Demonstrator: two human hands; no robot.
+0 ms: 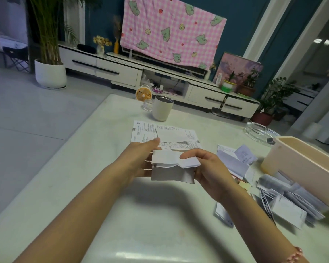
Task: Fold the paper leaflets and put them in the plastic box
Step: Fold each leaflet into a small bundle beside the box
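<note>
Leaflet [172, 168] in mid-fold, held up just above the worktop [84, 177], its upper flap turned down but not yet creased flat. It is pinched by the right hand [209, 168], the grip closed with the thumb on top of the flap and the fingers curled behind; the left hand [139, 160] is spread, straight fingers laid against the paper's left edge, and whether its thumb bears on the sheet cannot be told. Just beyond the hands, flat printed sheets [165, 134] are left unfolded. To the right, folded leaflets [288, 203] are heaped loosely on the worktop beside the plastic box [307, 168], outside it; what the box already holds cannot be seen. So the task is judged to be somewhere in the middle: plenty folded, more to fold, and the boxing largely still to be done. Open room is offered near and to the left, where bare surface runs to the worktop's left edge. The far side is taken by a cup [162, 109] and a glass ashtray [258, 131]. The way to the box runs over the heap, and its tall rim must be cleared from above
</note>
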